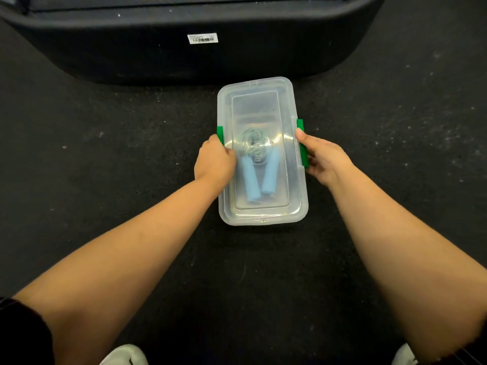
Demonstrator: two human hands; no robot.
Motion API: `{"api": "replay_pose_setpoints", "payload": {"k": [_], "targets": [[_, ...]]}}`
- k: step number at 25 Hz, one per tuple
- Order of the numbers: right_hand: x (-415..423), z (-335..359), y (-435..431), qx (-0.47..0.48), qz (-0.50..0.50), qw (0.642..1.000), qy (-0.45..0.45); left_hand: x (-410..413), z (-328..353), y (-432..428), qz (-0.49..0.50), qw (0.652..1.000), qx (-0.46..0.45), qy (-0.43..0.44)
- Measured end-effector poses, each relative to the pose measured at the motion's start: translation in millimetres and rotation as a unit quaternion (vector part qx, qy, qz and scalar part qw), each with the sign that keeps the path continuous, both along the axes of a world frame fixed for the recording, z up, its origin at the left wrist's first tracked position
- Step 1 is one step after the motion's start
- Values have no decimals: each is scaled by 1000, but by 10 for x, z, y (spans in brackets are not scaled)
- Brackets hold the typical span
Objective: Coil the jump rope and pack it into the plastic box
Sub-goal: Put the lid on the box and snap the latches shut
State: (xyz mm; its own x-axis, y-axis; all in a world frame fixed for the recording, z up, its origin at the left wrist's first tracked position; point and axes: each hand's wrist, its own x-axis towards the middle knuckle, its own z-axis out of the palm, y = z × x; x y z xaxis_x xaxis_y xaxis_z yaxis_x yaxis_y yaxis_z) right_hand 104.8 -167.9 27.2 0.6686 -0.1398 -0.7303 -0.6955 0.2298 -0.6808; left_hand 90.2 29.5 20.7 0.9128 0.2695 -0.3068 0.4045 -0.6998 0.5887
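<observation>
A clear plastic box (261,214) lies on the dark floor with its clear lid on top. Through the lid I see the jump rope (259,164), its cord coiled in a bundle and its two light blue handles pointing toward me. A green latch (220,134) sits on the box's left side and another green latch (303,151) on its right side. My left hand (214,160) is curled over the left latch and the lid's edge. On the opposite side, my right hand (325,156) presses against the right latch, thumb on the lid's rim.
A large black machine base (184,48) with a white barcode sticker (202,38) stands just beyond the box. Dark speckled rubber flooring (105,133) spreads all around. My white shoes (123,355) show at the bottom edge.
</observation>
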Motion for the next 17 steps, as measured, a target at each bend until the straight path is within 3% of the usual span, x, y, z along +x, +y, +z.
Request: {"api": "replay_pose_setpoints", "payload": {"k": [4, 10, 14, 17], "targets": [[-7, -17, -35, -22, -9, 1000, -9, -4, 0, 2, -7, 1000, -11, -12], [-74, -143, -5, -246, 53, 962, -110, -73, -74, 48, -21, 996, -69, -61], [-72, -125, 51, -268, 101, 948, -138, -103, -78, 61, -8, 991, -114, -76], [-34, -115, 77, -259, 78, 955, -119, -128, -43, 42, 6, 988, -128, -83]]}}
